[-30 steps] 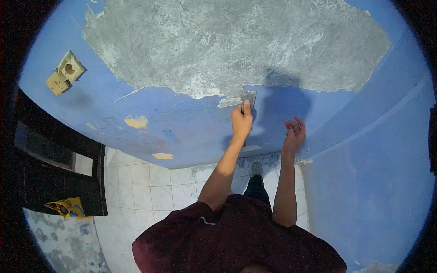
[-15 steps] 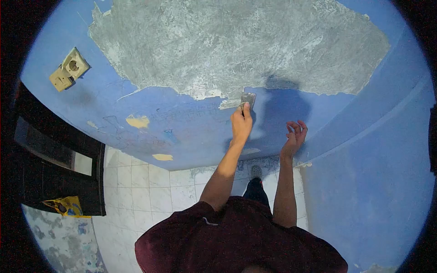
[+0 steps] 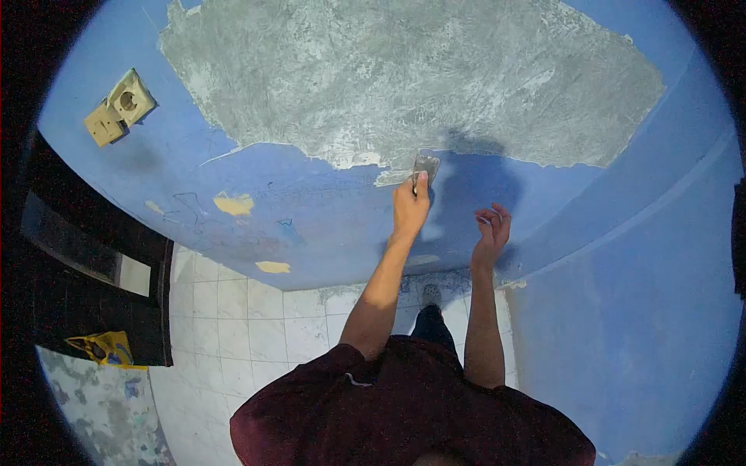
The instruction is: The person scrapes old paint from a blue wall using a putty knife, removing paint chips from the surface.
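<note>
My left hand [image 3: 411, 208] grips a flat scraper [image 3: 426, 165], thumb on its face. The blade lies against the wall at the lower edge of a large bare grey patch [image 3: 404, 81], where blue paint [image 3: 326, 194] ends in a ragged line. To the right, my right hand [image 3: 493, 231] hangs in front of the wall with fingers loosely curled and apart, holding nothing. A dark shadow [image 3: 482, 179] falls on the wall between the two hands.
A socket and switch plate [image 3: 120, 107] sits on the wall at upper left. Dark furniture [image 3: 101, 256] with a yellow bag [image 3: 113, 349] stands at left. White tiles [image 3: 225, 311] cover the floor; a second blue wall [image 3: 637, 311] closes the right side.
The scraper has tilted slightly and shifted a little to the right. My right hand has moved a little left. The view has shifted slightly.
</note>
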Tool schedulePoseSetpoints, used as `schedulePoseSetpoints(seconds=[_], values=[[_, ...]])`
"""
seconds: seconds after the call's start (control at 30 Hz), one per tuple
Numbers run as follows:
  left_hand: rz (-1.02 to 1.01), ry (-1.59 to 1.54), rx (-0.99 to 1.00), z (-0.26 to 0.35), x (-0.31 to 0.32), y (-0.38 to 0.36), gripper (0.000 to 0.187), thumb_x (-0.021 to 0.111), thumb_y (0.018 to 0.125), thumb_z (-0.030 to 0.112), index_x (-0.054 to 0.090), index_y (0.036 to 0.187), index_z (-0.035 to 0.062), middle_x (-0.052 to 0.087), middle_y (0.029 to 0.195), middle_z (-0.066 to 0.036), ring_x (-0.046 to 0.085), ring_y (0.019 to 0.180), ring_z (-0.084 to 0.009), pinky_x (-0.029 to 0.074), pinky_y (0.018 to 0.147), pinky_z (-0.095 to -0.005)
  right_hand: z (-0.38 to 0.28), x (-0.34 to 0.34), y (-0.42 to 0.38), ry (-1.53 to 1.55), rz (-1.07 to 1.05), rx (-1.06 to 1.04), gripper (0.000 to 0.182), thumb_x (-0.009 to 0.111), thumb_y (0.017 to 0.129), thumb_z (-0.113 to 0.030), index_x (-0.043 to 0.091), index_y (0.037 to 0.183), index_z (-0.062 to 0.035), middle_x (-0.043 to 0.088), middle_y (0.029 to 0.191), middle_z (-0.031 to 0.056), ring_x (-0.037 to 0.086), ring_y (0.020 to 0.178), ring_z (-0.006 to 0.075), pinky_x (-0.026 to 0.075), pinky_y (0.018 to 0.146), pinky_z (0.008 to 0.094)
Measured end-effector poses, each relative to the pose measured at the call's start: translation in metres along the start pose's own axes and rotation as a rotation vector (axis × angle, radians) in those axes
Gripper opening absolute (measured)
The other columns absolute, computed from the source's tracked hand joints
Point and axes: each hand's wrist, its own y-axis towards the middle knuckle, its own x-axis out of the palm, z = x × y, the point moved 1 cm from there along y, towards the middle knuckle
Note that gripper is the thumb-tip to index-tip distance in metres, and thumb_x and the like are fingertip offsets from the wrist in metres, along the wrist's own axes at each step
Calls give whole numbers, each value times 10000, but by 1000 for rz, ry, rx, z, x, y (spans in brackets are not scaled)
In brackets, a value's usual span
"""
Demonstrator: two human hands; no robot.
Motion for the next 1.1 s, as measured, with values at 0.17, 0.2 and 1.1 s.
schedulePoseSetpoints(seconds=[0.17,0.2,1.1], values=[[-71,16,-36,-24,-11,-16,496,489,983,383,550,703,-23,538,571,-160,537,521,-247,395,507,-389,-4,13,-5,-40,-119,-3,417,542,849,-157,483,1238,-21,630,1016,112,583,988,217,432,905,353],[-72,23,-41,-22,-18,-20,496,489,983,383,550,703,-23,538,571,-160,537,521,-247,395,507,-389,0,14,-8,-38,-118,4,417,542,849,-157,483,1238,-21,630,1016,112,583,988,217,432,905,353],[108,-1192,-608,-13,3,-31,351,397,1033,323,597,1030,35,627,845,-50,617,689,-121,514,592,-269,-6,139,28,-613,-681,-162,313,613,883,-185,487,678,17,456,529,83,387,508,122,339,489,324]])
